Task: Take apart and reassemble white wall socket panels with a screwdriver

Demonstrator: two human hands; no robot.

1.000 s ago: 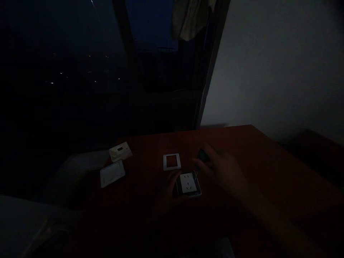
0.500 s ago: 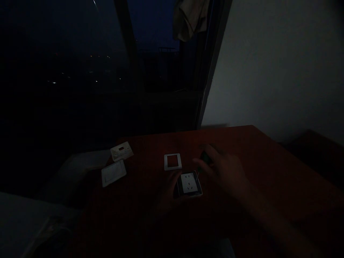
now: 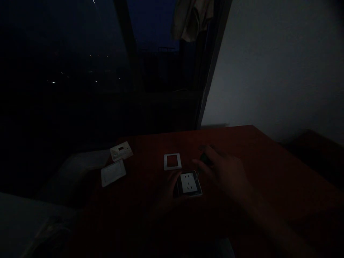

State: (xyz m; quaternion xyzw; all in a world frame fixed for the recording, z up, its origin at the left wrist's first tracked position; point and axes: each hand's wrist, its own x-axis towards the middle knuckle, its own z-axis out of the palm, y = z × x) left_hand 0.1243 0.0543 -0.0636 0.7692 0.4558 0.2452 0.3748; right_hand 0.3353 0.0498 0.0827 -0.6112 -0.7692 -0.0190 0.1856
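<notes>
Perhaps a dim home room; wooden table (image 3: 228, 139), window (image 3: 161, 71), hanging cloth (image 3: 190, 21)

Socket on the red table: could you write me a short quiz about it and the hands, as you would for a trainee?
1. Multiple choice: what does the left hand hold?
A) The frame
B) The socket
C) The cloth

2. True or false: the right hand holds a screwdriver, its thin shaft slanting down to the socket's edge.

3. Fill in the number: the socket's white face shows ____ dark slots.

Key: 1. B; 2. True; 3. five
</notes>
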